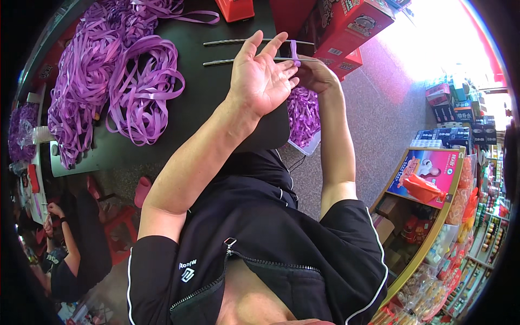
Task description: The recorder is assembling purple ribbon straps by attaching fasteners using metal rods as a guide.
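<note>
Two thin twisted metal rods, a far rod (225, 41) and a near rod (219, 63), run side by side over the edge of the dark table. A purple ribbon (293, 50) spans between them and wraps round the near one. My left hand (254, 81) crosses the near rod, palm up and fingers spread, its fingertips close to the ribbon. At the rods' right side, my right hand (322, 76) is closed, its thumb side pinching the ribbon at the near rod. My left hand covers part of its fingers.
Large heaps of purple ribbon (86, 70) lie on the dark table (200, 116) to the left. More ribbon strips fill a white bin (310, 147) below the table edge. Red boxes (349, 27) stand at the far right, a red object (236, 10) at the back. Another person (67, 249) sits at left.
</note>
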Available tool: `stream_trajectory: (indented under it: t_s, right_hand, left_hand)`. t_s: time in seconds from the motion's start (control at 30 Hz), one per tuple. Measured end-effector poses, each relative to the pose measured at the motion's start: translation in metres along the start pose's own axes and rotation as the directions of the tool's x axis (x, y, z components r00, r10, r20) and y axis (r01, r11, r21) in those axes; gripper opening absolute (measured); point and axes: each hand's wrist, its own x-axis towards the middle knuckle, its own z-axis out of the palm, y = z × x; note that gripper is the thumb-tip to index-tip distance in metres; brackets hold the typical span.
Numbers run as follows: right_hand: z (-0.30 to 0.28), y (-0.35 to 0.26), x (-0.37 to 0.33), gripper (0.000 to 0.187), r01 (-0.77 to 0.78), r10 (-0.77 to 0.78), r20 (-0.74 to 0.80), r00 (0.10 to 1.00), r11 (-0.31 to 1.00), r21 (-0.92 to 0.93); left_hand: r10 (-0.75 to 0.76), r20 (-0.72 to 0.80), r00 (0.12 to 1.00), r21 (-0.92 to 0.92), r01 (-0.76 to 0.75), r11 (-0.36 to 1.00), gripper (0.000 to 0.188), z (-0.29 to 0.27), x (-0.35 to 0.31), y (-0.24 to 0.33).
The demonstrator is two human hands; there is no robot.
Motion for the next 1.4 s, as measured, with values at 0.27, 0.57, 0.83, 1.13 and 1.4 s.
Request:
stream_trajectory:
  t_s: [0.27, 0.57, 0.83, 1.13, 1.4]
  right_hand:
    - [0.014, 0.02, 0.024, 0.025, -0.01, -0.085, 0.332, 0.939, 0.962, 0.274]
    - [0.04, 0.036, 0.018, 0.031, -0.084, -0.127, 0.399, 0.908, 0.878, 0.472]
    - [0.003, 0.006, -0.031, 0.02, 0.42, -0.478, -0.453, 0.753, 0.878, -0.229]
    - [0.126, -0.038, -0.077, 0.034, -0.023, -0.782, 0.024, 0.623, -0.049, -0.999]
    - [0.121, -0.051, -0.059, 0.026, -0.08, -0.634, 0.003, 0.774, -0.102, -0.992]
  left_hand:
    - [0.01, 0.002, 1.0, -0.024, -0.01, 1.0, 0.068, -0.001, 0.0, 0.002]
    - [0.007, 0.017, 1.0, -0.01, -0.007, 1.0, 0.07, -0.004, 0.0, 0.003]
    - [0.005, -0.016, 1.0, -0.033, -0.005, 0.999, 0.073, -0.001, 0.0, -0.002]
    - [0.017, -0.022, 1.0, -0.042, -0.018, 0.999, 0.079, -0.005, 0.0, 0.0]
    - [0.015, -0.022, 1.0, -0.033, -0.016, 0.999, 0.08, -0.002, 0.001, -0.001]
